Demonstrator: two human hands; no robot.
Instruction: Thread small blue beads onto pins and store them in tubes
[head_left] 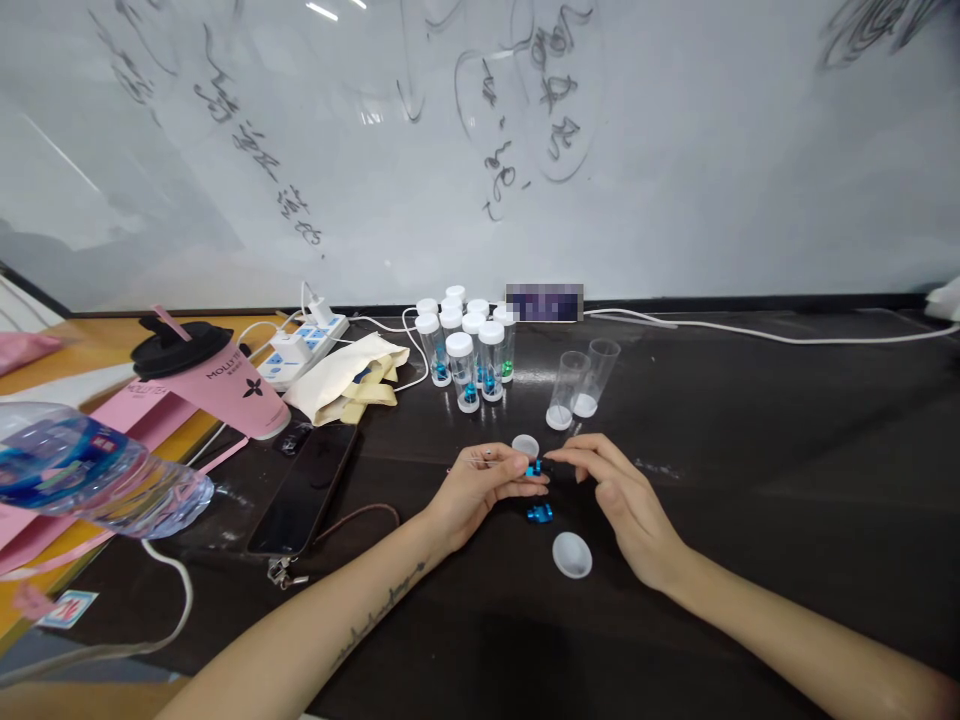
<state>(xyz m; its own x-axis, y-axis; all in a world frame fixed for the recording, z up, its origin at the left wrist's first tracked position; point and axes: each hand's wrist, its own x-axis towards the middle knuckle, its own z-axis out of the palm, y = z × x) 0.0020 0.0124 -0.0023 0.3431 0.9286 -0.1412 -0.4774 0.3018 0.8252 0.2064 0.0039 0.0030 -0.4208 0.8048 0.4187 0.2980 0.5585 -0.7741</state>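
My left hand (489,483) is curled over the dark table (787,480), its fingertips pinched on a small blue part (534,468). My right hand (619,497) meets it from the right, fingers pinched at the same blue part. A second small blue part (539,513) lies on the table just below the hands. One white cap (572,555) rests below my right hand and another white cap (525,445) sits just above the fingers. Two open clear vials (581,385) stand behind them.
Several capped vials (469,345) with blue and green contents stand at the back centre. A phone (307,490), cloth bag (349,380), power strip (304,345), pink cup (214,380) and water bottle (90,470) lie to the left. A whiteboard (675,150) stands behind.
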